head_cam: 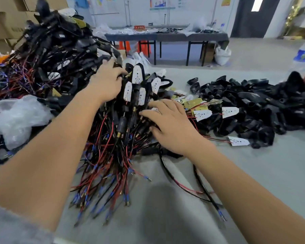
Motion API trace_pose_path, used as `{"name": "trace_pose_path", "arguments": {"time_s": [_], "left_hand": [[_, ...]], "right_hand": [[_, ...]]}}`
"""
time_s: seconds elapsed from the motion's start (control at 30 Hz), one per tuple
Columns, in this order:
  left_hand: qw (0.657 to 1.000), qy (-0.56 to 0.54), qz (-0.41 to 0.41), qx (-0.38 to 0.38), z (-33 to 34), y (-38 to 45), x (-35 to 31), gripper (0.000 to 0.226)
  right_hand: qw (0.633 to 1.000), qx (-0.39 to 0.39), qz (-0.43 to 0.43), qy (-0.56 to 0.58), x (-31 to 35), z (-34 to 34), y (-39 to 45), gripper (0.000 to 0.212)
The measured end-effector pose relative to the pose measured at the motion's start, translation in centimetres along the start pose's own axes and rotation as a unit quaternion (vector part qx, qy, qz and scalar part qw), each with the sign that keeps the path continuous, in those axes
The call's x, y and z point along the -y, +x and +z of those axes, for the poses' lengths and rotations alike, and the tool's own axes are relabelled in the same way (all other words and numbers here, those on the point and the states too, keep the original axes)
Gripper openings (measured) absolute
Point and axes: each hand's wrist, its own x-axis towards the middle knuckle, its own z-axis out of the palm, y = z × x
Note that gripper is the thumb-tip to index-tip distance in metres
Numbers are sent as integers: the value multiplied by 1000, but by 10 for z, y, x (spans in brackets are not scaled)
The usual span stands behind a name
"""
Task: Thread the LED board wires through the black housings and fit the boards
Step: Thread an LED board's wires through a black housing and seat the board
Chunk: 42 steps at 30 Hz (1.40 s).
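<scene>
Blue-tipped wire ends (125,201) fan toward the camera on the bench (253,164). Left hand (106,83) grasps assembled units (137,85); right hand (173,124), grip released, presses the pile. Empty black housings (253,106) wait right; best lift one unit, untangling leads first.

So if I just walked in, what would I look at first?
Probably the huge tangled heap of black housings with red and black wires piled high on the left. Right in the middle, both hands are in the tangle: the left hand reaches among fitted white LED boards, and the right hand rests spread on the wires. To the right lies a lower pile of empty black housings on the grey table.
</scene>
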Motion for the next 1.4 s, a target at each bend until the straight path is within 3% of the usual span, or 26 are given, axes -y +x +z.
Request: {"name": "trace_pose_path", "arguments": {"time_s": [0.17,0.33,0.4,0.47,0.57,0.73,0.83,0.93,1.03,1.1,1.13,1.2,1.23,1.3,1.4], "left_hand": [[981,100,-73,-148,11,-17,-38,45],[957,17,-9,-291,35,-49,-109,42],[969,-72,41,-234,58,-63,-137,31],[984,-135,36,-113,87,-77,-160,28],[999,-39,-3,-22,132,-93,-178,40],[994,-44,-57,-84,153,-99,-170,40],[995,-7,-78,-70,150,-95,-157,31],[996,-16,-67,-58,146,-95,-148,23],[992,-82,-17,-99,144,-100,-158,21],[982,-140,33,-121,144,-104,-172,20],[977,-163,61,-123,146,-107,-179,19],[964,-208,116,-114,150,-113,-192,18],[956,-239,136,-104,152,-117,-198,18],[940,-292,152,-85,155,-123,-209,23],[928,-330,151,-80,156,-127,-217,32]], "right_hand": [[993,27,110,21,-43,-5,-66,41],[975,16,217,45,-64,-7,-108,27],[972,31,224,56,-67,-6,-117,26],[967,36,239,83,-71,-7,-123,28],[954,14,269,130,-78,-8,-128,27],[940,-15,293,175,-85,-6,-132,22],[940,-11,294,173,-88,-3,-130,21],[943,-8,291,161,-87,-1,-127,21],[940,-14,293,176,-85,-3,-124,19],[897,-64,327,292,-83,-4,-122,18],[844,-101,351,394,-82,-7,-121,16],[699,-158,374,589,-83,-13,-119,14],[648,-166,374,642,-86,-15,-120,15],[619,-158,372,673,-92,-18,-123,18],[629,-162,360,669,-96,-17,-126,20]]}}
